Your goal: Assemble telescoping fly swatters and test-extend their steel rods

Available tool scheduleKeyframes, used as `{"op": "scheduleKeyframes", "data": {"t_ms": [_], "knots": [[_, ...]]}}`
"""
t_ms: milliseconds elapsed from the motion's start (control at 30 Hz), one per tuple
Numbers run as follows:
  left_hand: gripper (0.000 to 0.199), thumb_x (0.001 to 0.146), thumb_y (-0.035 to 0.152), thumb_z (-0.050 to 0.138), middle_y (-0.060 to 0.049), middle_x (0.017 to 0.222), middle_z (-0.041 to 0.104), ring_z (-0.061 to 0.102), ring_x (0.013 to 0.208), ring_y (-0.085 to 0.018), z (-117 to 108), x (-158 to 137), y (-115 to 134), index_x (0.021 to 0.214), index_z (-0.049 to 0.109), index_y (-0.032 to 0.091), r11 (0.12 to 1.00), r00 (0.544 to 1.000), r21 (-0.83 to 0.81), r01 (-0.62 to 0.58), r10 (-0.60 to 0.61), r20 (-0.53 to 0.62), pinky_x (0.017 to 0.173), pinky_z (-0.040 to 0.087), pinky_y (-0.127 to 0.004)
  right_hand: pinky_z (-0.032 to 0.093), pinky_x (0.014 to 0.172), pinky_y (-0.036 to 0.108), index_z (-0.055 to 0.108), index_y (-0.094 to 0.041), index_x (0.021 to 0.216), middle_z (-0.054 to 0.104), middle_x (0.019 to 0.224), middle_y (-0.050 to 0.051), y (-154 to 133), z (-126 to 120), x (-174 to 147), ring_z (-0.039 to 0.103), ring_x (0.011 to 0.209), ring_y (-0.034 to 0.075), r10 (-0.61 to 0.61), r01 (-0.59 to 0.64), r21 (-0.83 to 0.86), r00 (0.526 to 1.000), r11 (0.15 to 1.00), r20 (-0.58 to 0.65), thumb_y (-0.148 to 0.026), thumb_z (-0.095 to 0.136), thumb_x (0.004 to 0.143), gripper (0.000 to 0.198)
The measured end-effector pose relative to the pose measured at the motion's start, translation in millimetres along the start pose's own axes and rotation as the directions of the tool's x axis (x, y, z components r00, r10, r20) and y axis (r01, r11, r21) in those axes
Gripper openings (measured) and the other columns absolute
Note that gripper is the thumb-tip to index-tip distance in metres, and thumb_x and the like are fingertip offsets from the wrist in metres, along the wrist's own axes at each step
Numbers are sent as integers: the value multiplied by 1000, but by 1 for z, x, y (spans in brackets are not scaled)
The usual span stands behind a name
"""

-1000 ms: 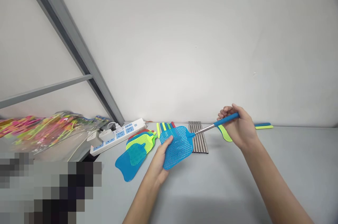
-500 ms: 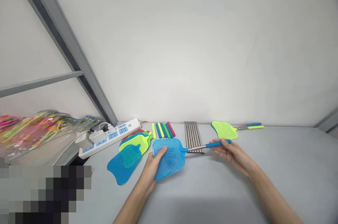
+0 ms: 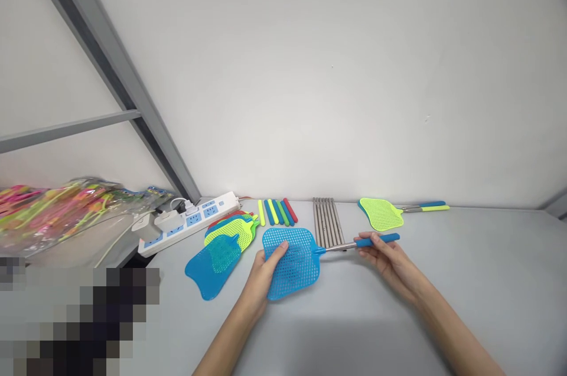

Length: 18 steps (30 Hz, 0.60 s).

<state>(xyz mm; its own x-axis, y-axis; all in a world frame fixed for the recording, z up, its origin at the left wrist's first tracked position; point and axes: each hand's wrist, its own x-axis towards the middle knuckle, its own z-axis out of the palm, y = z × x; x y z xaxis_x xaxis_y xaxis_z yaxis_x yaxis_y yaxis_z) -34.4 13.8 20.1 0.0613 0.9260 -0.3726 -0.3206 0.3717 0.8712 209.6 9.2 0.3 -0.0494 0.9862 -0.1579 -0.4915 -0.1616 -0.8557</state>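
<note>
A blue fly swatter (image 3: 301,272) with a perforated head, a metal rod and a blue grip is held level over the table. My left hand (image 3: 262,275) is closed on the left edge of its head, thumb on top and the other fingers hidden underneath. At the other end, my right hand (image 3: 392,261) pinches the blue grip between thumb and fingers. Behind the swatter lies a row of metal rods (image 3: 326,221). Loose swatter heads (image 3: 212,272) in blue, yellow-green and red overlap to the left of my left hand.
Coloured grip sleeves (image 3: 278,212) lie side by side near the wall. Two swatters with grips, a yellow-green one (image 3: 381,214) on top, rest at the back right. A white power strip (image 3: 190,224) with plugs borders the left side, beyond which are bagged colourful items (image 3: 57,211).
The whole scene has shifted slightly right and up in view. Both hands keep their hold on the blue fly swatter, which stays nearly the same over the table.
</note>
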Motion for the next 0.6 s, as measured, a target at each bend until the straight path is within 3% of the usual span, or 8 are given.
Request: {"op": "scheduleKeyframes", "data": {"t_ms": [200, 500, 600], "knots": [[30, 65, 36, 62, -9, 82, 67, 63, 73, -21, 4, -5, -2, 83, 61, 12, 999, 999, 22, 24, -24, 45, 68, 49, -32, 42, 81, 30, 63, -17, 82, 59, 75, 2, 13, 26, -11, 56, 78, 15, 76, -74, -26, 992, 997, 101, -26, 63, 68, 16], [31, 64, 36, 63, -10, 84, 67, 62, 76, -22, 12, -10, -7, 83, 61, 12, 996, 995, 84, 10, -19, 102, 74, 47, -34, 38, 81, 31, 61, -17, 81, 60, 76, 3, 20, 36, -18, 54, 77, 15, 96, -80, -95, 982, 992, 165, -24, 63, 68, 15], [30, 65, 36, 61, -10, 83, 67, 62, 76, -22, 14, -10, -8, 82, 62, 12, 995, 991, 98, 14, -27, 135, 75, 47, -34, 38, 75, 30, 59, -18, 74, 59, 75, 2, 24, 39, -19, 53, 74, 15, 58, -45, -106, 990, 993, 129, -24, 64, 67, 10]]}}
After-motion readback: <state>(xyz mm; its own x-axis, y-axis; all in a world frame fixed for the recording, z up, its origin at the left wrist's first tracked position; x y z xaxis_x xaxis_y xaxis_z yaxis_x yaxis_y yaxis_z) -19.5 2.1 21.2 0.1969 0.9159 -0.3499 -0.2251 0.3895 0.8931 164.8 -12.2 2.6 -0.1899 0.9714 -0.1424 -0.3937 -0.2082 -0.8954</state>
